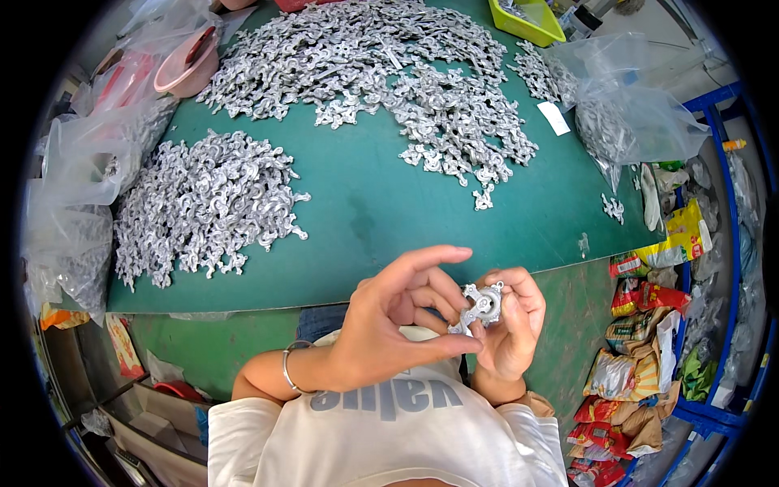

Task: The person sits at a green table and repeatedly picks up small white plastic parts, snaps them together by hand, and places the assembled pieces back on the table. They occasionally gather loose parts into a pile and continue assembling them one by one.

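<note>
Just past the table's near edge, my right hand (519, 329) pinches a small silver-grey metal casting (485, 303) between thumb and fingers. It has a round ring in the middle and small lugs around it. My left hand (402, 312) is at its left side, with forefinger and thumb stretched wide apart. The other left fingers bend toward the casting, their tips close to or touching it; the contact is partly hidden. Similar castings form a pile (211, 207) on the left of the green table (357, 203) and a bigger heap (349, 57) toward the back.
Clear plastic bags of parts (608, 122) stand at the right edge, others (77, 235) at the left. A pink bowl (188, 69) and a yellow-green basket (531, 23) are farther back. A white paper slip (554, 118) lies right. Blue shelving (726, 243) and colourful packets (633, 365) flank my right.
</note>
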